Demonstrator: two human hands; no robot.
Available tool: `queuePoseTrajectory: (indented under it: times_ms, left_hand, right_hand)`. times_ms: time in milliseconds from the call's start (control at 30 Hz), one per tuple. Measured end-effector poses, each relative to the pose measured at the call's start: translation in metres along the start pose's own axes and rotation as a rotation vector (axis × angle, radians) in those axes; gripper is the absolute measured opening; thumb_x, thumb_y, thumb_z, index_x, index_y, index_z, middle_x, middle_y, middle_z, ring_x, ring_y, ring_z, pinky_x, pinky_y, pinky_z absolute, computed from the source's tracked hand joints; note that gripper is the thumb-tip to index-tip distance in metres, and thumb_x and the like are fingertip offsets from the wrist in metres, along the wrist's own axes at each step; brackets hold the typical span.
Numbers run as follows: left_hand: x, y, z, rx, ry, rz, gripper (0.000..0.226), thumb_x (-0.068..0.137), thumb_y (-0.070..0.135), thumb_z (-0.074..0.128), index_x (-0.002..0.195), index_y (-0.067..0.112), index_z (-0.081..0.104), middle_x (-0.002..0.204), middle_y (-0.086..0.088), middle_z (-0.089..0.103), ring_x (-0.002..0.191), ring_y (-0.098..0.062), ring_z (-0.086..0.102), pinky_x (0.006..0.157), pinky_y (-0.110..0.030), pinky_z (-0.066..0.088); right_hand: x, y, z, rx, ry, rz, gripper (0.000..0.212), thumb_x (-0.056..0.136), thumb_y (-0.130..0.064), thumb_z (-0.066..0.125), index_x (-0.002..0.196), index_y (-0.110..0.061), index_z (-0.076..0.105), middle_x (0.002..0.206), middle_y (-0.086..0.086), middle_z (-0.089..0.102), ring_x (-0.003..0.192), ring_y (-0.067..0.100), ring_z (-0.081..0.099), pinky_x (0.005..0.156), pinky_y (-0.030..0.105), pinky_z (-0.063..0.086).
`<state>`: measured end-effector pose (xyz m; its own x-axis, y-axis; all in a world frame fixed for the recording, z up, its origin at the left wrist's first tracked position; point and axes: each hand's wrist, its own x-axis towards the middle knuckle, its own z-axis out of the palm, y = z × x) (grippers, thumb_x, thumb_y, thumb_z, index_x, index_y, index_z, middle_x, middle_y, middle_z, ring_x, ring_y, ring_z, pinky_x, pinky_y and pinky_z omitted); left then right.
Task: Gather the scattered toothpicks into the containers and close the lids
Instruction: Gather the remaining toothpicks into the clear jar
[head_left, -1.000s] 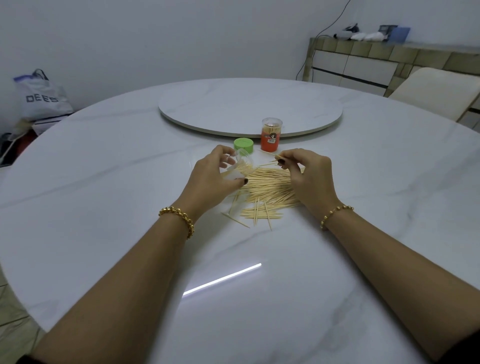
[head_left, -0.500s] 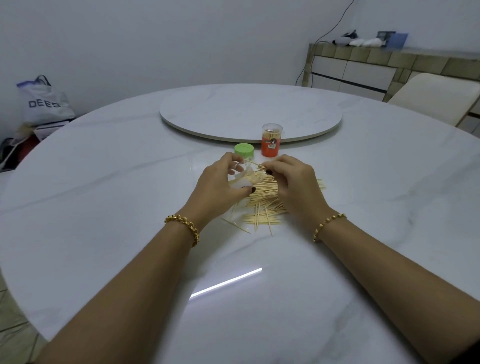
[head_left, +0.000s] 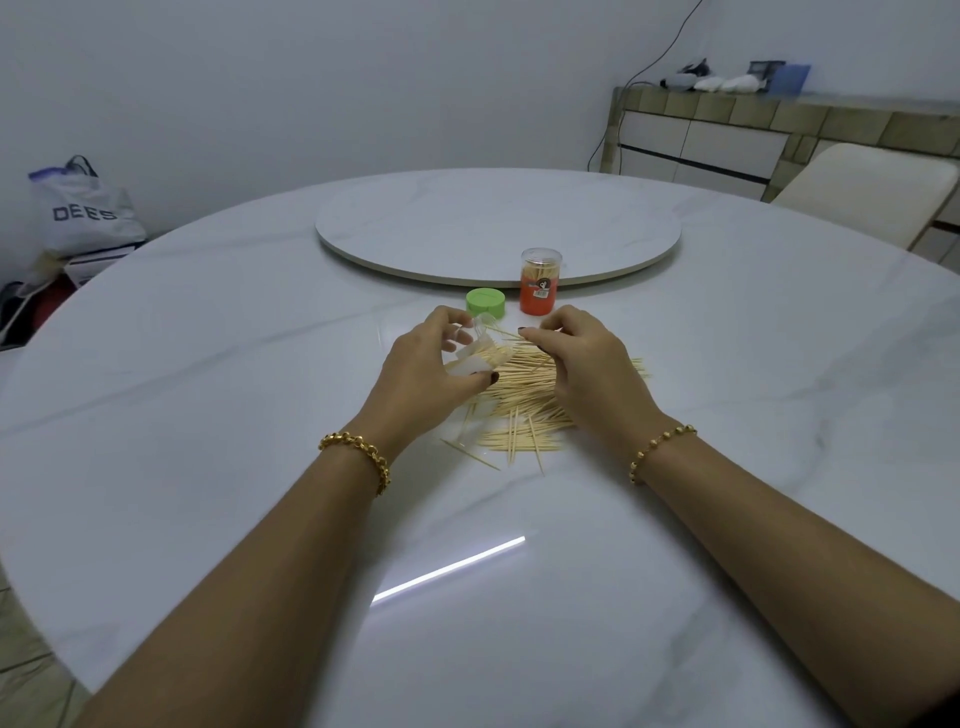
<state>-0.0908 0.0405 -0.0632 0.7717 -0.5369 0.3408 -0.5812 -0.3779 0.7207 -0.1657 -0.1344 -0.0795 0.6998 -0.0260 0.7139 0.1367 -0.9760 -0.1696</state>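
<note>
Two hands nearer now: left hand (head_left: 426, 370) grips container (head_left: 475, 354), right hand (head_left: 587, 364) pinches toothpicks (head_left: 519, 400).

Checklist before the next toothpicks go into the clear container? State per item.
1. Left hand grips the clear container, tilted with its mouth toward the right hand: ok.
2. Right hand pinches toothpicks at the container mouth: ok; how many, cannot tell.
3. Green lid is off, lying on the table just behind the hands: ok.
4. Orange container stands upright, apart from both hands: ok.
5. Room left in the clear container: cannot tell.
6. Table cleared: not ok, the loose pile lies under and between the hands.
</note>
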Motion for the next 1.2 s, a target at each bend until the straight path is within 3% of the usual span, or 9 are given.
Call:
queuePoseTrajectory:
  times_ms: [300, 433, 567, 900, 1067, 1200]
  left_hand:
    - [-0.001, 0.004, 0.001, 0.011, -0.025, 0.004, 0.055, 0.077, 0.025, 0.078, 0.124, 0.02, 0.05, 0.114, 0.005, 0.058, 0.108, -0.012, 0.054, 0.079, -0.019, 0.044]
    - [-0.003, 0.007, 0.003, -0.03, -0.036, 0.008, 0.054, 0.077, 0.022, 0.078, 0.123, 0.018, 0.051, 0.111, 0.004, 0.059, 0.105, -0.011, 0.055, 0.069, -0.008, 0.04]
    - [-0.004, 0.008, 0.005, -0.035, -0.049, 0.022, 0.052, 0.076, 0.021, 0.078, 0.12, 0.019, 0.051, 0.108, 0.005, 0.06, 0.104, -0.01, 0.056, 0.07, -0.008, 0.039]
    - [-0.002, 0.006, 0.006, -0.03, -0.047, 0.025, 0.052, 0.075, 0.022, 0.078, 0.119, 0.021, 0.051, 0.107, 0.007, 0.059, 0.105, -0.01, 0.056, 0.071, -0.008, 0.04]
    - [-0.001, 0.004, 0.005, -0.043, -0.037, 0.024, 0.053, 0.076, 0.024, 0.079, 0.121, 0.02, 0.051, 0.11, 0.006, 0.06, 0.105, -0.009, 0.056, 0.067, -0.007, 0.04]
    - [-0.001, 0.004, 0.005, -0.051, -0.03, 0.033, 0.054, 0.076, 0.026, 0.079, 0.122, 0.019, 0.051, 0.11, 0.006, 0.06, 0.105, -0.009, 0.056, 0.064, -0.003, 0.041]
  right_hand:
    - [0.004, -0.013, -0.007, -0.135, 0.031, -0.068, 0.046, 0.056, 0.026, 0.066, 0.094, 0.002, 0.071, 0.085, 0.017, 0.062, 0.072, 0.032, 0.059, 0.058, 0.032, 0.05]
    - [0.003, -0.019, -0.005, 0.037, 0.069, -0.075, 0.042, 0.069, 0.02, 0.058, 0.103, -0.002, 0.07, 0.089, 0.015, 0.062, 0.08, 0.03, 0.059, 0.067, 0.029, 0.048]
    - [0.003, -0.022, -0.005, 0.187, 0.112, -0.015, 0.026, 0.082, 0.007, 0.057, 0.103, -0.005, 0.067, 0.093, 0.008, 0.068, 0.085, 0.025, 0.061, 0.077, 0.027, 0.047]
    - [0.003, -0.018, -0.003, 0.228, 0.152, 0.005, 0.024, 0.084, 0.005, 0.053, 0.096, -0.005, 0.071, 0.089, 0.005, 0.071, 0.084, 0.023, 0.063, 0.075, 0.029, 0.049]
    - [0.004, -0.02, -0.011, 0.412, 0.208, 0.166, 0.022, 0.089, 0.005, 0.049, 0.096, -0.01, 0.063, 0.086, -0.002, 0.07, 0.083, 0.011, 0.068, 0.075, 0.032, 0.054]
    - [0.005, -0.028, -0.015, 0.528, 0.236, 0.265, 0.017, 0.092, 0.003, 0.049, 0.099, -0.012, 0.054, 0.086, -0.004, 0.072, 0.086, 0.002, 0.067, 0.07, 0.018, 0.05]
